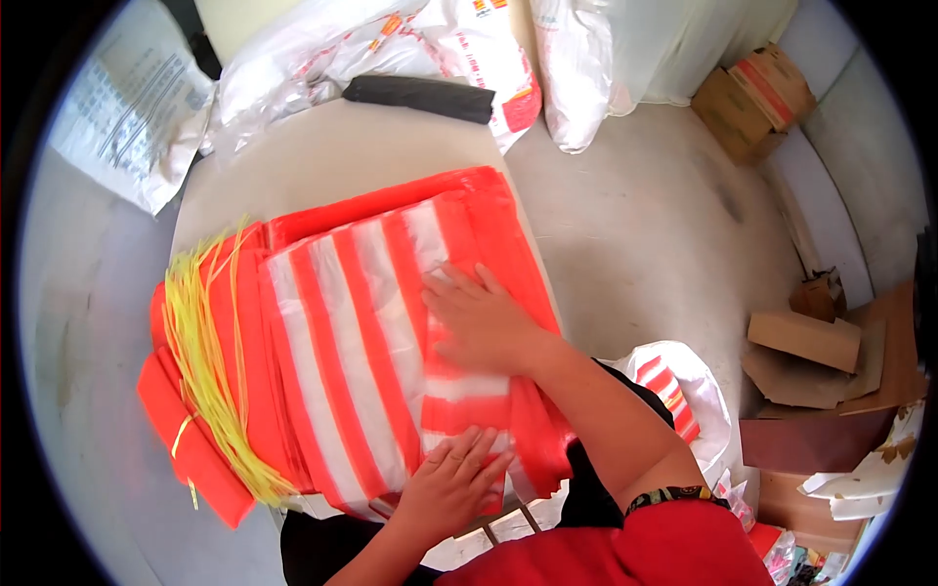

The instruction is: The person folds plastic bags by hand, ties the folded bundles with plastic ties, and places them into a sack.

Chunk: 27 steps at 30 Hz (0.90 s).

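Note:
A stack of red-and-white striped plastic bags [337,269] lies flat on a pale table. Part of the top layer is folded over at the right, with its stripes running crosswise. My right hand [486,324] rests on this folded part, palm down and fingers spread. Nearer to me, my left hand [452,481] presses flat on the lower edge of the fold, its fingers stretched out. Neither hand grips anything. Left of the striped layer, a bunch of yellow plastic strings [215,371] lies across red bags. Beside it is a folded red bundle [191,444] tied with yellow string.
A black roll [418,97] and white printed sacks [371,44] lie at the table's far end. On the floor at right are cardboard boxes [752,103] and an open carton [806,356]. A white bag [718,420] holding striped bundles stands by my right arm.

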Each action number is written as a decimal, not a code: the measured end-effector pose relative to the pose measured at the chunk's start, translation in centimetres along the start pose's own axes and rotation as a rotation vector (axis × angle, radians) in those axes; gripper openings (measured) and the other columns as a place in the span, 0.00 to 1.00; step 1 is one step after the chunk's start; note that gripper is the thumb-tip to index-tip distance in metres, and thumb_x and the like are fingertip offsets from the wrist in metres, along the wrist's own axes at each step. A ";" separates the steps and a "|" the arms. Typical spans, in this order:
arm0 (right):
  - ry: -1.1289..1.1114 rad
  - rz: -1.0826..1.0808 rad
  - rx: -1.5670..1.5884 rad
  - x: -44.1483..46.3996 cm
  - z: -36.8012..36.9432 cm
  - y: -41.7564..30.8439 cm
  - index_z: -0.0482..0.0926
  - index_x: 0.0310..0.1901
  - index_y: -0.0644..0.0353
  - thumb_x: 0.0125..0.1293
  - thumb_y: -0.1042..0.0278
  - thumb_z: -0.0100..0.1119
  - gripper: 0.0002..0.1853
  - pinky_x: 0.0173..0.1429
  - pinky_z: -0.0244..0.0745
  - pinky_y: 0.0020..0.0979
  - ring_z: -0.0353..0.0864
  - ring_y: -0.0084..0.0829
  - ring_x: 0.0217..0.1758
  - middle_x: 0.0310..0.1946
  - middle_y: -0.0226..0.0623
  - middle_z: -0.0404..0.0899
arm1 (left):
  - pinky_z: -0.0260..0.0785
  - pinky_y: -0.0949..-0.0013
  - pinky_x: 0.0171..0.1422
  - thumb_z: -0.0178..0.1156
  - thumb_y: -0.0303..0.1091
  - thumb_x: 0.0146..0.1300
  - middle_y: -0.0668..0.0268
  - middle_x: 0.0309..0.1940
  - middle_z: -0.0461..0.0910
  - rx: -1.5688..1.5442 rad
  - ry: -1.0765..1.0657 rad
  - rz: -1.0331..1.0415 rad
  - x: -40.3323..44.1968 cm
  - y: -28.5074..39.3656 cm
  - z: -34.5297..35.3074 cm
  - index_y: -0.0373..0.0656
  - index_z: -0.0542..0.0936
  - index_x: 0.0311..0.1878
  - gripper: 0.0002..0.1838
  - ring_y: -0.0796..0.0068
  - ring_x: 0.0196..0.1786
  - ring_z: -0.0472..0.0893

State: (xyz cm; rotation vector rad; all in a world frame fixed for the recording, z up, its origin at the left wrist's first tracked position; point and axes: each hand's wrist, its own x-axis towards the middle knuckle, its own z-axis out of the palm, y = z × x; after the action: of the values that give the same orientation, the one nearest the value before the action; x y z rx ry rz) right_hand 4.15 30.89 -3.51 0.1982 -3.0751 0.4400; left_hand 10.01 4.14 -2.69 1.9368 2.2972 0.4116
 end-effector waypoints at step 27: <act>-0.216 0.298 0.315 -8.4 -7.3 -7.4 0.70 0.77 0.58 0.78 0.53 0.59 0.32 0.63 0.81 0.44 0.88 0.47 0.59 0.59 0.51 0.86 | 0.80 0.57 0.47 0.73 0.36 0.65 0.55 0.47 0.82 -0.278 0.107 -0.693 -1.5 0.7 -5.4 0.43 0.75 0.75 0.35 0.56 0.43 0.86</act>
State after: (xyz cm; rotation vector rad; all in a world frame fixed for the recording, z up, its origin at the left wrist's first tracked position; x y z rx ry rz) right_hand 13.51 26.90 5.21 -0.2265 -3.2348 0.9779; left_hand 9.59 2.01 2.50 0.9294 2.6054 0.7024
